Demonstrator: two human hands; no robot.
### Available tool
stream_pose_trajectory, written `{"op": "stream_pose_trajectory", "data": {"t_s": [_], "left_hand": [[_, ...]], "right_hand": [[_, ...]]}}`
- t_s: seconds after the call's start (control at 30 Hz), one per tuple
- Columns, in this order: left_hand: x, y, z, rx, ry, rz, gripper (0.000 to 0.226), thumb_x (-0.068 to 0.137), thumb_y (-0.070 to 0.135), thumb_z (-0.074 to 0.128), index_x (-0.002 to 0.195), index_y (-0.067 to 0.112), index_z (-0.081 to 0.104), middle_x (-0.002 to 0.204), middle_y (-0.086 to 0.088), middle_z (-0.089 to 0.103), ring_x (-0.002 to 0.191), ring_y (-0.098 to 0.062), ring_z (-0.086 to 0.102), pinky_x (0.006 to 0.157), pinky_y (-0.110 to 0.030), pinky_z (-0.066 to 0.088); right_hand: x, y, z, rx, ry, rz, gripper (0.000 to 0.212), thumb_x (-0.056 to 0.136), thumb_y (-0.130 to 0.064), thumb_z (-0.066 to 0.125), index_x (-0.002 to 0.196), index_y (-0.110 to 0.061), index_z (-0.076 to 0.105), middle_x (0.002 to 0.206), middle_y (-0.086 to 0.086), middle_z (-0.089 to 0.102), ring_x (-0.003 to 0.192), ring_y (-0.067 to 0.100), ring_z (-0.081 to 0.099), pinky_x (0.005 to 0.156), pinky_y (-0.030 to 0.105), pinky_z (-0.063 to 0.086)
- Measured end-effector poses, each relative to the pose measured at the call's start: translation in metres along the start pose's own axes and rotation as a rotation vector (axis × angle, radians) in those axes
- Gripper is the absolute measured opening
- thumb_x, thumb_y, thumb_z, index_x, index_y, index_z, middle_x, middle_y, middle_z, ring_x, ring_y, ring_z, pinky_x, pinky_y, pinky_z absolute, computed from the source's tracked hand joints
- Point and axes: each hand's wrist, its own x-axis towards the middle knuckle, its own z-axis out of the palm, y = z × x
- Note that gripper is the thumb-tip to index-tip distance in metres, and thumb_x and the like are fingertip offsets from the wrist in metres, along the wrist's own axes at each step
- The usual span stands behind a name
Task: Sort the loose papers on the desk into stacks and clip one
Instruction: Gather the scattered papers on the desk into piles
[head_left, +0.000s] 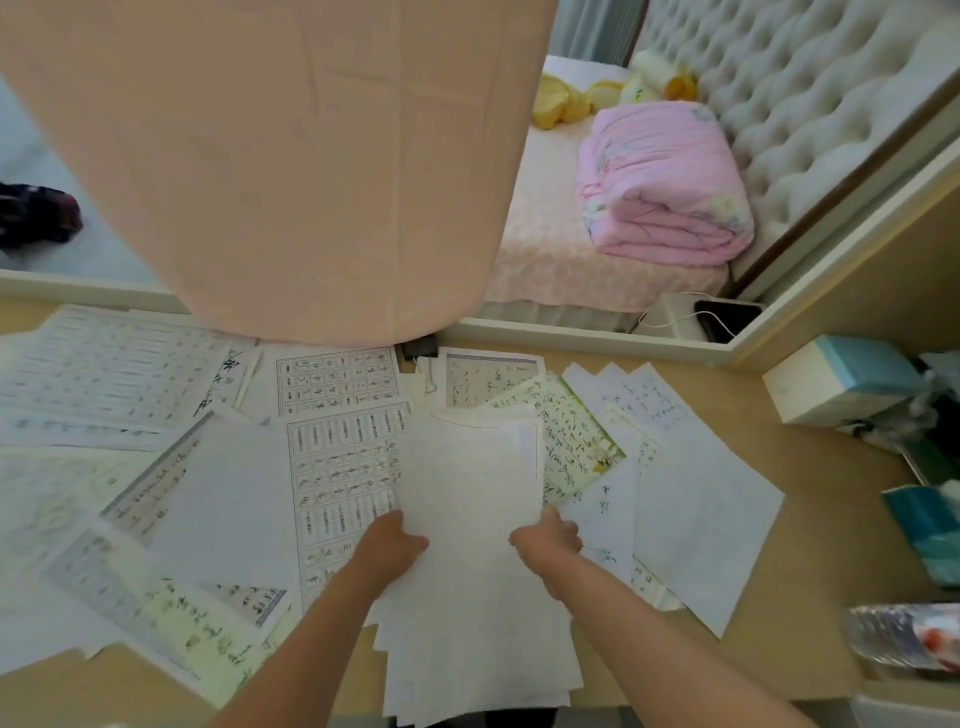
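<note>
A thick bundle of white sheets (470, 519) stands tilted over the desk's front middle. My left hand (387, 545) grips its left edge and my right hand (548, 538) grips its right edge. Loose papers cover the desk (810, 525): printed character grids (343, 457) in the middle, large lined sheets (104, 374) at the left, a green sheet with handwriting (571, 441) and plain white sheets (706, 514) to the right. A binder clip (428, 374) lies near the desk's back edge, partly under paper.
A large pink panel (291, 156) hangs over the desk's back. A white and blue box (841, 384) and teal packets (930, 525) crowd the right side, with a plastic bottle (904, 639) at the front right. Behind the desk is a bed with a folded pink quilt (660, 182).
</note>
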Motion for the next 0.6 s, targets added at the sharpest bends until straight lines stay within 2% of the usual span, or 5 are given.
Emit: {"op": "stream_pose_trajectory", "data": {"t_s": [0.07,0.17,0.3,0.37,0.6], "left_hand": [[-0.007,0.002,0.001,0.001,0.054,0.044,0.057,0.087,0.023,0.065,0.139,0.008,0.047,0.140,-0.011,0.053,0.121,-0.028,0.055,0.101,-0.042,0.047],[-0.020,0.009,0.000,-0.095,0.071,0.117,0.035,0.090,0.006,0.058,0.120,0.017,0.047,0.121,-0.009,0.059,0.090,-0.014,0.059,0.069,-0.026,0.049],[-0.036,0.023,-0.009,-0.280,0.046,0.219,0.053,0.088,-0.003,0.057,0.136,0.018,0.047,0.119,-0.002,0.059,0.100,-0.018,0.059,0.073,-0.026,0.050],[-0.046,0.038,-0.016,-0.371,0.058,0.260,0.047,0.088,-0.004,0.057,0.128,0.020,0.054,0.117,-0.002,0.065,0.096,-0.015,0.063,0.069,-0.025,0.050],[-0.084,0.113,-0.026,-0.647,0.151,0.483,0.020,0.090,0.019,0.068,0.108,0.029,0.064,0.104,0.006,0.072,0.092,-0.016,0.070,0.072,-0.031,0.056]], "right_hand": [[0.002,0.004,0.007,0.116,0.000,-0.027,0.057,0.083,-0.009,0.047,0.139,-0.020,0.042,0.127,0.007,0.050,0.110,0.026,0.053,0.089,0.035,0.051],[0.002,0.014,0.007,0.138,0.046,-0.084,0.045,0.080,-0.005,0.044,0.120,-0.019,0.059,0.110,0.002,0.061,0.096,0.024,0.060,0.081,0.033,0.055],[-0.007,0.013,-0.011,0.200,0.126,-0.161,0.016,0.077,-0.001,0.043,0.084,-0.012,0.052,0.089,0.008,0.060,0.072,0.019,0.050,0.060,0.027,0.042],[-0.017,0.005,-0.029,0.340,0.119,-0.212,0.015,0.079,0.000,0.047,0.088,-0.007,0.056,0.089,0.012,0.064,0.069,0.019,0.053,0.059,0.027,0.041],[-0.057,-0.028,-0.103,0.629,0.152,-0.567,0.032,0.086,0.003,0.054,0.106,-0.021,0.061,0.100,-0.006,0.071,0.091,0.011,0.068,0.070,0.021,0.051]]}}
